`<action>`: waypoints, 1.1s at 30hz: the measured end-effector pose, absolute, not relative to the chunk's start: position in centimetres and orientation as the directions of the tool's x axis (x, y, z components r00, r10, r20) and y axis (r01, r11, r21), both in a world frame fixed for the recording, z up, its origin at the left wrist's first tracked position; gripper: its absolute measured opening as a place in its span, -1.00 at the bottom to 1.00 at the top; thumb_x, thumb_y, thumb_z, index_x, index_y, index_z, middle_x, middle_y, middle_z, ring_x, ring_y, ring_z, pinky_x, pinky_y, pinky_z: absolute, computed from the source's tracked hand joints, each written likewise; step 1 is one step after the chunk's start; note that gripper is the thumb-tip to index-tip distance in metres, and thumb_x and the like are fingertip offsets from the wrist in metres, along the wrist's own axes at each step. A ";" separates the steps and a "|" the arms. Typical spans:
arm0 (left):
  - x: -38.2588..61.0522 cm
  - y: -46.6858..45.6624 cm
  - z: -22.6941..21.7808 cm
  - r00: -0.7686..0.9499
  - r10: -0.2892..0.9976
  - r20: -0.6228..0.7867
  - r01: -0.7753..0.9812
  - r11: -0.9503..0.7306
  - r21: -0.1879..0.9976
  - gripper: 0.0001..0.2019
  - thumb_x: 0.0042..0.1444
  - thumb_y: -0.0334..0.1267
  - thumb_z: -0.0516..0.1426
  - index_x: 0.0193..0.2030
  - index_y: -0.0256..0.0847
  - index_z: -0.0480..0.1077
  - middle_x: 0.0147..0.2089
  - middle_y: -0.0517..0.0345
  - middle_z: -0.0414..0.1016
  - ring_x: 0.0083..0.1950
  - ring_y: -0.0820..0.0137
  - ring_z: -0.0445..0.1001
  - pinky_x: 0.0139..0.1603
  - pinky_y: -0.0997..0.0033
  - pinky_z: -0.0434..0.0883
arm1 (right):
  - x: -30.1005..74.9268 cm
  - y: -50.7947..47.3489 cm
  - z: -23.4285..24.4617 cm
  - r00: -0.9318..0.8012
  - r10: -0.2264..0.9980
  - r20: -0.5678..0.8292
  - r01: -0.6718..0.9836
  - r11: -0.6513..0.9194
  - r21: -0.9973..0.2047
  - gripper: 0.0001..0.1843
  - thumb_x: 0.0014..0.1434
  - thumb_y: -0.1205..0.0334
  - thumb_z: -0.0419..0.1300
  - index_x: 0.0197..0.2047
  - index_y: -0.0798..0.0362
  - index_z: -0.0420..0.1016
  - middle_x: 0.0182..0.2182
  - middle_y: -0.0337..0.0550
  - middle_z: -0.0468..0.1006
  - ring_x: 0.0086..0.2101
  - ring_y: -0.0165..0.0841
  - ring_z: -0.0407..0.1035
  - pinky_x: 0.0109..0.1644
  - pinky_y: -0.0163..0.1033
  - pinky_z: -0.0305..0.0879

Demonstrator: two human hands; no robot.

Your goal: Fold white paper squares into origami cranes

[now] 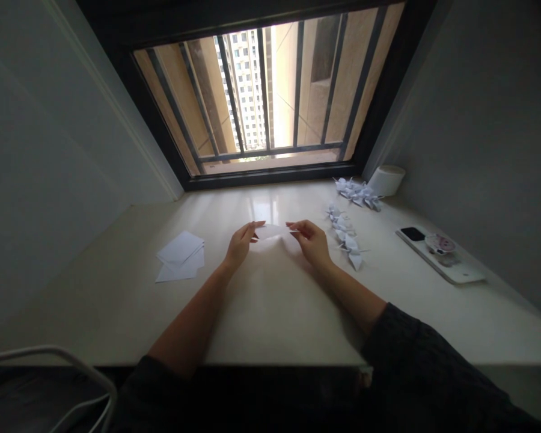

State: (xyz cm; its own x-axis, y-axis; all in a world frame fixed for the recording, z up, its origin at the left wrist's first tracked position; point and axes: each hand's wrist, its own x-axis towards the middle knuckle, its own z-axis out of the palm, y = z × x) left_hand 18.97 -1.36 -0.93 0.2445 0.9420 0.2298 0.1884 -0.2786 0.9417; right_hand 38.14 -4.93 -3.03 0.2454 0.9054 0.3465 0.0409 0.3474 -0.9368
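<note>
A small white sheet of paper point(271, 231) is stretched between my two hands over the middle of the pale sill. My left hand point(243, 242) pinches its left end between thumb and fingers. At the opposite end, my right hand point(310, 239) grips the paper the same way. To the left lies a loose stack of white paper sheets point(180, 255). Just right of my right hand, several folded paper cranes point(345, 234) stand in a row, and a second cluster of paper cranes point(358, 193) sits farther back.
A white roll point(386, 180) stands in the back right corner. Along the right side lies a phone point(439, 255) with a round grip on its back. A barred window point(265, 102) rises behind the sill point(270, 319). A white cable point(85, 367) loops at the lower left.
</note>
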 end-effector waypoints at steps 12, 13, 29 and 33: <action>18.6 -0.8 -1.6 0.281 0.914 0.292 0.142 -0.340 0.930 -0.67 -0.05 -0.11 0.23 -0.15 -0.22 0.51 -0.15 0.02 0.55 -0.23 0.37 0.49 -0.14 0.39 0.37 | 39.0 -3.9 -3.7 0.368 0.911 0.184 -0.197 0.270 -0.943 -0.69 -0.17 0.09 0.35 -0.37 0.07 0.45 -0.24 -0.05 0.60 -0.22 -0.28 0.48 -0.04 -0.09 0.35; 18.6 -0.8 -1.6 0.268 0.917 0.295 0.139 -0.340 0.930 -0.68 -0.05 -0.11 0.23 -0.17 -0.22 0.51 -0.18 0.02 0.56 -0.24 0.36 0.49 -0.15 0.38 0.38 | 39.0 -4.0 -3.6 0.364 0.914 0.179 -0.200 0.265 -0.943 -0.69 -0.17 0.09 0.36 -0.36 0.07 0.46 -0.24 -0.05 0.60 -0.23 -0.28 0.48 -0.05 -0.10 0.36; 18.0 -0.1 -1.7 -0.027 0.970 0.243 0.074 -0.240 0.968 -0.62 -0.06 0.06 0.18 -0.38 -0.27 0.52 -0.41 0.02 0.58 -0.38 0.34 0.54 -0.26 0.34 0.42 | 39.0 -4.4 -3.0 0.370 0.904 0.215 0.018 0.224 -0.974 -0.71 -0.22 0.00 0.37 -0.46 0.03 0.61 -0.41 -0.14 0.57 -0.36 -0.31 0.41 -0.32 -0.23 0.32; 18.1 -0.1 -1.8 -0.024 0.966 0.256 0.071 -0.254 0.965 -0.64 -0.03 0.04 0.17 -0.37 -0.28 0.51 -0.39 0.02 0.58 -0.37 0.35 0.54 -0.27 0.36 0.42 | 39.0 -4.4 -2.8 0.369 0.914 0.167 -0.017 0.186 -0.982 -0.67 -0.26 -0.01 0.39 -0.45 0.05 0.61 -0.48 -0.16 0.55 -0.45 -0.39 0.33 -0.42 -0.29 0.23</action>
